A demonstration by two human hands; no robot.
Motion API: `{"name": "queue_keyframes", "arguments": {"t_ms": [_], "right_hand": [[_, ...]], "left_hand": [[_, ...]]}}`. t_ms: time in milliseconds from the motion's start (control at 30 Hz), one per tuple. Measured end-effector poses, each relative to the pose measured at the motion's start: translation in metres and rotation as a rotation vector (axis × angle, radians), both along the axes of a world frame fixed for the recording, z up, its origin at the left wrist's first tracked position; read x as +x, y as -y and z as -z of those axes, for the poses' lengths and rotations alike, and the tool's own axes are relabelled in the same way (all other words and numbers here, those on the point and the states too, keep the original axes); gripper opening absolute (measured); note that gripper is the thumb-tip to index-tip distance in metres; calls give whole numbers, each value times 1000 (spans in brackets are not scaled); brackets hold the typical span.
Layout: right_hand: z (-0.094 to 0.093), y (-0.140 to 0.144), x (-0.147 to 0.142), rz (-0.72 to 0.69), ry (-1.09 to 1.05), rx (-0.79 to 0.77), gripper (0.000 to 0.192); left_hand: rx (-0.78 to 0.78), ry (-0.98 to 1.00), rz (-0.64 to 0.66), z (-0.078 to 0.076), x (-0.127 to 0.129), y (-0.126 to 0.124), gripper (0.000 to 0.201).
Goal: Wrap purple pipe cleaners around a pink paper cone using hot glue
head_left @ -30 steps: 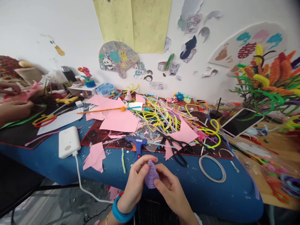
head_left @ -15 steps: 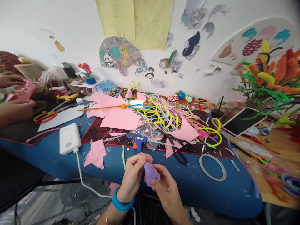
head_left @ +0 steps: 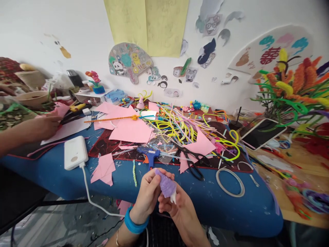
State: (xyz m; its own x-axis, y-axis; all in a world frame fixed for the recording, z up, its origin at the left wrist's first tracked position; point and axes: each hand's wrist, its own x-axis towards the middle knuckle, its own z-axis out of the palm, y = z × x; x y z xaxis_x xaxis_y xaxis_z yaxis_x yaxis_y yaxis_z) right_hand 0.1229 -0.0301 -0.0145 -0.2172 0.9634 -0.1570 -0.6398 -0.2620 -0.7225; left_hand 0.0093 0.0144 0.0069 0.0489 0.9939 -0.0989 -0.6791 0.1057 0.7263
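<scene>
Both hands, left (head_left: 147, 193) and right (head_left: 177, 207), held the purple cone (head_left: 166, 185) pinched; since before, it had tilted, showing a white tip.

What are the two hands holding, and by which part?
A purple fuzzy cone: left hand pinches its tip, right hand grips its wide end.

Purple cone (head_left: 166, 184) now tilted leftward

I see a white plaster wall (head_left: 51, 27) hung with yellow paper sheets (head_left: 146, 25) and cartoon stickers (daylight seems soft), behind a blue-covered work table (head_left: 231, 212) over grey floor (head_left: 59, 223).
</scene>
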Motion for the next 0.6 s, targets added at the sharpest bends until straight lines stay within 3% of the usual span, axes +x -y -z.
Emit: {"name": "queue_keyframes", "arguments": {"t_ms": [67,200,400,467,567,600], "right_hand": [[0,0,0,77,103,85,56],[-6,-1,1,248,358,241,22],[-5,6,13,526,656,519,19],[0,4,22,738,695,574,17],[-2,-15,39,1163,736,607,3],[-7,-24,45,1241,802,628,9]], "left_hand": [[-8,5,-65,1,1,1,34],[34,-28,-118,5,0,5,38],[-53,28,-316,0,-7,0,42],[-66,40,-364,-4,-10,-3,43],[-38,27,-369,-9,-11,-1,40],[-22,13,-366,-10,-10,0,39]]}}
